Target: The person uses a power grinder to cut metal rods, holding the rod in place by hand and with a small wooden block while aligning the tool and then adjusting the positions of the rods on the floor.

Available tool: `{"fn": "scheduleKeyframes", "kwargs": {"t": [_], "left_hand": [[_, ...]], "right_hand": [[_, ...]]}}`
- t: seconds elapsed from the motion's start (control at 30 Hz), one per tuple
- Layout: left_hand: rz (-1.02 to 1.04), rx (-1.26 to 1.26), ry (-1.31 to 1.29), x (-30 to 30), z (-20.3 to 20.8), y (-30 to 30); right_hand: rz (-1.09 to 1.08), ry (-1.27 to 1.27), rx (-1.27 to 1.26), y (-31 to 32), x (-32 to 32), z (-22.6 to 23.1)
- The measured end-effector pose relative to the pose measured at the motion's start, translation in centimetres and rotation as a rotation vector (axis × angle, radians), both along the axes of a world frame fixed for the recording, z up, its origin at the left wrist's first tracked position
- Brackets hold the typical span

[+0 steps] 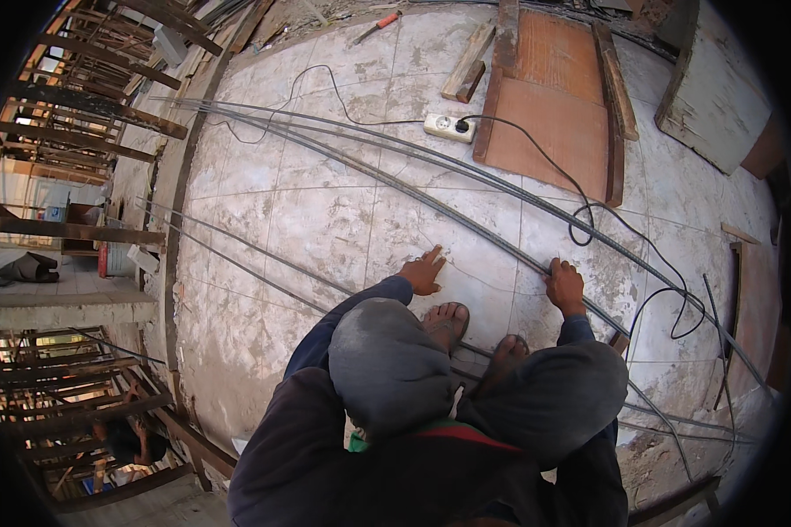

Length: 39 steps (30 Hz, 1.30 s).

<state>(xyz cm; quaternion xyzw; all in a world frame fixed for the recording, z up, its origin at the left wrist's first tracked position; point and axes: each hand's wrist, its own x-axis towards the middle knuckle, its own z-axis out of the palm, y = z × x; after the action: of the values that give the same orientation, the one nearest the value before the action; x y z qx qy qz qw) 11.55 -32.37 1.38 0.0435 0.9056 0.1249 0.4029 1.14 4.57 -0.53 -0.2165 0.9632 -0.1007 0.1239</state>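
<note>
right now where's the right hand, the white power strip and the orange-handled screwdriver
right hand (pixel 565 285): head view, back of the hand, resting on a steel rod
white power strip (pixel 449 128): head view, middle of its casing, on the tiled floor
orange-handled screwdriver (pixel 385 21): head view, on the orange handle, near the top edge
</note>
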Motion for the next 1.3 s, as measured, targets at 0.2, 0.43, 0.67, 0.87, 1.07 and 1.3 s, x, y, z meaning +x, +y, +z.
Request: {"fn": "scheduleKeyframes", "kwargs": {"t": [0.2, 0.43, 0.67, 0.87, 1.07, 1.3], "left_hand": [[-0.026, -0.016, 0.011, 0.5, -0.1, 0.0], [-0.035, -0.014, -0.023, -0.5, 0.6, -1.0], [-0.089, -0.026, 0.067, -0.8, 0.3, -1.2], [-0.094, 0.051, 0.083, 0.4, -0.8, -0.1], [-0.131, 0.063, 0.089, -0.3, -1.7, 0.4], [-0.076, -0.017, 0.069, -1.5, 1.6, -0.7]], "right_hand": [[0.010, 0.037, -0.035, 0.3, 1.1, -0.2], [-0.002, 0.024, -0.101, -0.8, 0.6, 0.4], [-0.023, 0.146, -0.107, -0.1, 1.3, -0.2], [-0.065, 0.048, -0.077, 1.3, 2.7, -0.7], [-0.072, 0.032, 0.013, 1.9, 2.6, -0.7], [-0.022, 0.098, -0.002, -0.3, 1.2, 0.5]]}}
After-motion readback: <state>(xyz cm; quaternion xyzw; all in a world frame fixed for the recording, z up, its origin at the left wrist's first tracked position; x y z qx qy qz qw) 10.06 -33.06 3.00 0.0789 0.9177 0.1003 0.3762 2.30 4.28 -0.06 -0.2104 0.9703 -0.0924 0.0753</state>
